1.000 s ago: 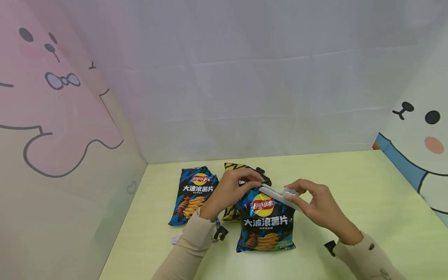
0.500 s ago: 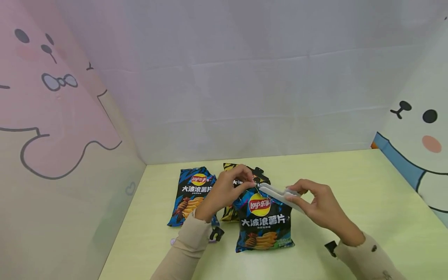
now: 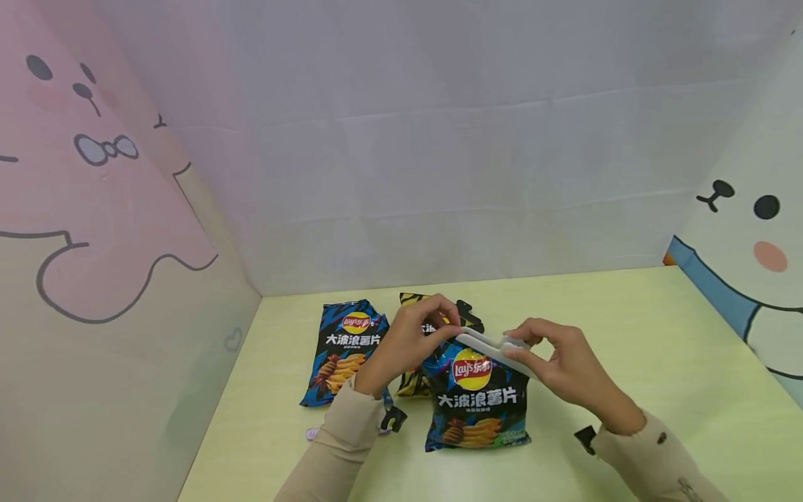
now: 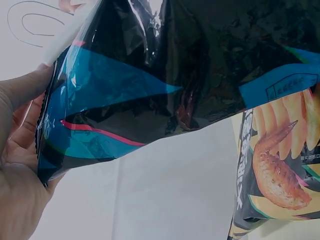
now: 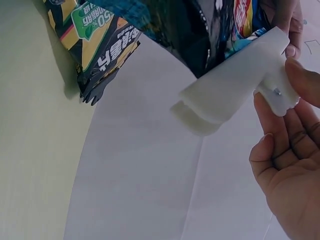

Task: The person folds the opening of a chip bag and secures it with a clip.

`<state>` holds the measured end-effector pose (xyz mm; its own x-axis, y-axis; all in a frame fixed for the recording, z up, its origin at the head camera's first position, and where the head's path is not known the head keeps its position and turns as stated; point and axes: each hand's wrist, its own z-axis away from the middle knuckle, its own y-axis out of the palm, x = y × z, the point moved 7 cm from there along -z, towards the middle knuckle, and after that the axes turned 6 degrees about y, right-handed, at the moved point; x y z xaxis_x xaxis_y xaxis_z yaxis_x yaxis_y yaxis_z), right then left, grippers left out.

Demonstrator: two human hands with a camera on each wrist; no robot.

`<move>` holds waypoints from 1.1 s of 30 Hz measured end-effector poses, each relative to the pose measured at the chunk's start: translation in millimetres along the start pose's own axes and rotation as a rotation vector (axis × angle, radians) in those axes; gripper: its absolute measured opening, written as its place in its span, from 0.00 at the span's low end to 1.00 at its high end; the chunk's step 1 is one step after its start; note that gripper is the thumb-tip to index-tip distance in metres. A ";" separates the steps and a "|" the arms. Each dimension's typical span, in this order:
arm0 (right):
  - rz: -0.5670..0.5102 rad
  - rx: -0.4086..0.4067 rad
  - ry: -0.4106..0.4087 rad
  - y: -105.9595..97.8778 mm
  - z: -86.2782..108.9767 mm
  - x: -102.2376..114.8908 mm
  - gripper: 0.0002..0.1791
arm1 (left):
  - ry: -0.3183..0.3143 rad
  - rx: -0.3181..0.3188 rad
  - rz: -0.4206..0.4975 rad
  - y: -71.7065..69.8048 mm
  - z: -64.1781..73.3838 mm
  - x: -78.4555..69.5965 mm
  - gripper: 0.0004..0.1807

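In the head view, a blue-and-black Lay's chip bag stands upright on the table. My left hand pinches its top left corner. In the left wrist view, thumb and fingers of the left hand close on the crimped edge of the chip bag. A long white bag clip lies along the bag's top edge. Its handles are pinched between thumb and fingers of my right hand. From the right wrist, the white clip shows its jaws spread at the near end, overlapping the bag's top.
A second blue-and-black chip bag lies at the left. Behind the held bag is a yellow-and-black chip bag, with a black clip by its top. A small purple object lies near the left sleeve. White curtain walls enclose the table.
The white clip has shifted slightly left along the bag's top edge. The bag tipped a little left, then came back right, with the left hand keeping its pinch.
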<state>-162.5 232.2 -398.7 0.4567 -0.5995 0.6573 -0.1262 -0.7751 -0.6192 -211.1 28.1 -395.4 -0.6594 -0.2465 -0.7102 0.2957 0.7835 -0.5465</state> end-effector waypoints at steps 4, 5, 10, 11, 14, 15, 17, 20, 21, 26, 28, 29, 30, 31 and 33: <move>0.012 0.002 0.008 2.3 -0.9 -0.1 0.09 | -0.013 -0.001 0.007 -0.1 0.6 1.0 0.07; 0.019 0.002 0.013 2.9 -0.3 -0.7 0.09 | -0.015 0.000 0.010 0.2 1.3 1.2 0.07; 0.029 0.007 0.023 4.7 1.8 -3.0 0.10 | 0.001 0.004 0.012 1.1 3.6 0.7 0.09; 0.030 0.007 0.021 4.8 1.7 -3.3 0.10 | 0.005 0.003 0.009 1.0 4.0 0.6 0.09; 0.027 0.006 0.025 4.6 1.3 -4.1 0.11 | 0.007 -0.006 -0.011 -0.1 6.0 1.4 0.09; 0.028 0.005 0.028 4.3 1.1 -4.5 0.11 | 0.003 -0.011 -0.021 -0.9 7.1 2.0 0.09; 0.033 0.002 0.038 3.7 1.0 -5.5 0.11 | -0.017 -0.022 -0.033 -2.5 9.8 4.7 0.09; 0.040 0.002 0.057 3.3 1.3 -6.9 0.12 | -0.057 -0.029 -0.046 -4.2 15.9 10.4 0.10; 0.044 0.004 0.065 3.3 1.5 -7.3 0.12 | -0.071 -0.027 -0.049 -4.3 18.2 12.7 0.10; 0.059 0.012 0.094 3.1 2.3 -9.1 0.12 | -0.124 -0.015 -0.055 -4.0 29.9 24.0 0.10; 0.061 0.010 0.100 2.6 2.2 -9.5 0.12 | -0.129 -0.024 -0.058 -4.4 32.7 26.7 0.09; 0.064 0.009 0.101 2.3 2.1 -9.6 0.12 | -0.125 -0.029 -0.059 -4.5 33.5 27.5 0.09; 0.065 0.008 0.103 2.2 2.1 -9.7 0.12 | -0.128 -0.034 -0.059 -4.7 34.2 28.2 0.09; 0.066 0.008 0.104 2.1 2.2 -9.8 0.12 | -0.128 -0.039 -0.059 -4.8 34.8 28.7 0.09; 0.067 0.012 0.110 2.5 2.7 -9.9 0.12 | -0.128 -0.042 -0.057 -4.8 36.0 28.8 0.10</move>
<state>-165.0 236.7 -407.9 0.3481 -0.6683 0.6574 -0.1422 -0.7308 -0.6677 -206.7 -3.3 -429.2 -0.5799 -0.3602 -0.7307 0.2289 0.7888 -0.5705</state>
